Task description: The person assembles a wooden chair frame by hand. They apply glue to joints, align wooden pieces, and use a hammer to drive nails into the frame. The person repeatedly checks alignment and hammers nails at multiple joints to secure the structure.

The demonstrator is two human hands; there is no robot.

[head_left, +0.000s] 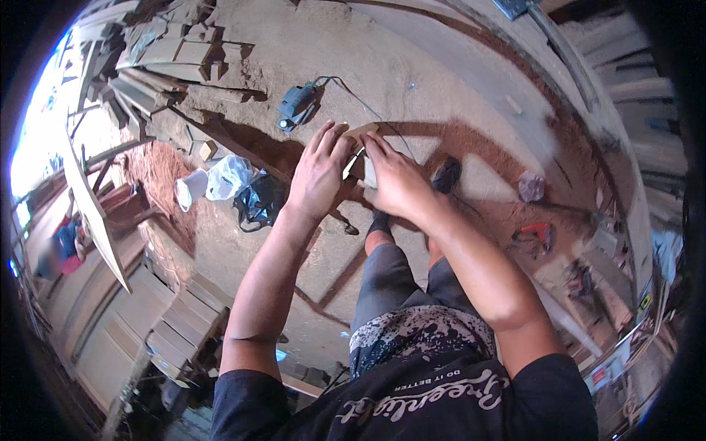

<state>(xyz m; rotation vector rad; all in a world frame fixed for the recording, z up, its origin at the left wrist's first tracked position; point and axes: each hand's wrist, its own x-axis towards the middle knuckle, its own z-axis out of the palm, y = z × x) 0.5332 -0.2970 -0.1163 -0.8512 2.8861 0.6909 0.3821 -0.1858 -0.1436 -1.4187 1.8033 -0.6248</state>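
Observation:
In front of my body, both hands meet at a small light-brown piece of wood (362, 133). My left hand (318, 167) is closed against its left side, the fingers pointing away from me and the thumb mostly hidden. From the right, my right hand (398, 176) grips it with fingers bent over the edge. A pale, flat face of wood (370, 174) shows between the two hands; I cannot tell whether it belongs to the same piece. Beyond the hands, a blue-green corded power tool (298, 105) lies on the floor.
Left of my arms stand a white bucket (193, 189), a clear plastic bag (229, 176) and a black bag (259, 200). Stacked boards (180, 323) fill the lower left. Another person (68, 246) is at the far left. A red-orange power tool (537, 237) lies right.

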